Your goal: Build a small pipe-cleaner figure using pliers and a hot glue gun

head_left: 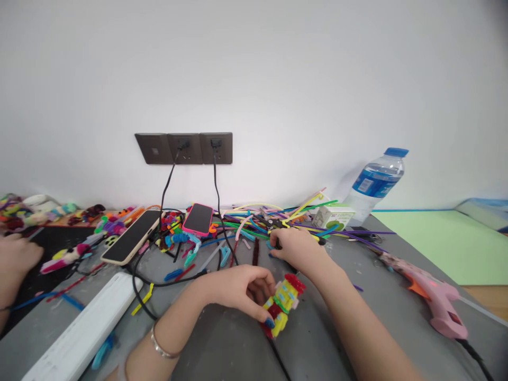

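My left hand [242, 293] is closed on a small yellow and red pipe-cleaner figure [286, 297] with a green band, held tilted just above the grey table. The thumb, with a dark blue nail, presses its lower side. Farther back, my right hand [296, 246] curls over black-and-yellow pliers [277, 224] on a heap of loose pipe cleaners [254, 222]. One handle tip shows past the hand's right side; the palm hides the rest. Short blue and brown pipe-cleaner pieces lie near its fingertips.
A pink glue gun [432, 299] lies at right. A water bottle [377, 180] leans against the wall behind a small box [333, 217]. Two phones [133, 235], cables and a white power strip [89, 328] occupy the left. Another person's hand [18, 259] is at far left.
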The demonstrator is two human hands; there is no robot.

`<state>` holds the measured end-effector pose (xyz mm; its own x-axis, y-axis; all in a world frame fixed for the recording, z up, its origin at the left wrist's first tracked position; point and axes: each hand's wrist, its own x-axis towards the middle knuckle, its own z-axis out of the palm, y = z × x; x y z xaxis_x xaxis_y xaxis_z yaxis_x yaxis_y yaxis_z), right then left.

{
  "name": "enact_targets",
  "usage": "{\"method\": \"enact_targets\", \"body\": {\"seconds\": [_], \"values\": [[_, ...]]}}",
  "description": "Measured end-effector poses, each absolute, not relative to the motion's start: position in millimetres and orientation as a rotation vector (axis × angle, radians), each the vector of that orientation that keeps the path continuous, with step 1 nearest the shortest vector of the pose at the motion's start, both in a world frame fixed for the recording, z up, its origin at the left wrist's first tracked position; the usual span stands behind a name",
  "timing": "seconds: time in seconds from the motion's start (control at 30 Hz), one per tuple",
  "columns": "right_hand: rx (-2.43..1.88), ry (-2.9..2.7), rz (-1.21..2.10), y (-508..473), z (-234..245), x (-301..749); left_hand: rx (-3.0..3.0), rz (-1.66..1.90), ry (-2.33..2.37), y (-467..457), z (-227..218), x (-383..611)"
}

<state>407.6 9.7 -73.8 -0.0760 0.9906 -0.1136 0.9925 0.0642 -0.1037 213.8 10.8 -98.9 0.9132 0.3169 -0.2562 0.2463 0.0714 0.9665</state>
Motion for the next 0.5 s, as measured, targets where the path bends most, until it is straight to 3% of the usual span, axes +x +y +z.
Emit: {"method": "enact_targets", "body": {"seconds": [0.5], "values": [[2.199, 2.484, -0.77, 13.5, -73.2, 427.6, 1.529, 0.019, 0.603, 7.7, -106.7, 218.7]]}}
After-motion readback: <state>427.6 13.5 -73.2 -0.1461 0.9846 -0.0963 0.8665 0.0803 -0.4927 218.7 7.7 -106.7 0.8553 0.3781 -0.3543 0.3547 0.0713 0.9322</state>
